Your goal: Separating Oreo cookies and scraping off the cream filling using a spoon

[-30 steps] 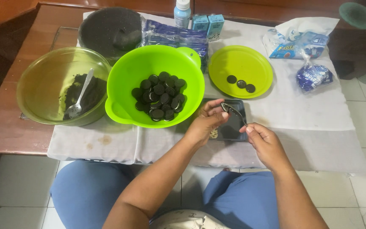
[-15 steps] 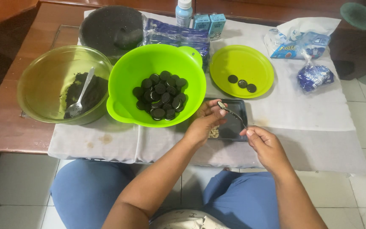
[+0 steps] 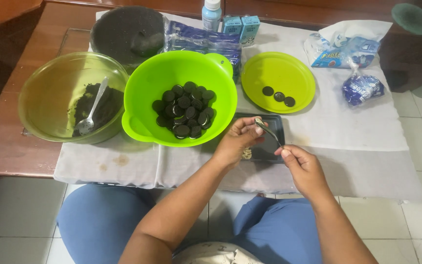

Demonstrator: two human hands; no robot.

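- Spoon (image 3: 268, 131) now tilted higher than a second ago, tip against the left hand (image 3: 238, 142), over the dark tray (image 3: 275, 128).
- Right hand (image 3: 303, 164) pinched shut on the thin metal handle.
- Left hand curled closed around something small, unclear what.
- Glossy green bowl (image 3: 147, 93) of round dark cookies (image 3: 185, 108) just beside, unchanged.
- Pale scrapings (image 3: 246, 154) on the cloth.

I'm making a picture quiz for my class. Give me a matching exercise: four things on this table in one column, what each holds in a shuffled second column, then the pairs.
Things:
1. bright green bowl
2. olive glass bowl
3. green plate
4. right hand

Holds:
A. dark crumbs and a spoon
B. three dark cookie halves
C. a heap of dark cookie halves
D. a metal utensil handle

Pairs: 1-C, 2-A, 3-B, 4-D
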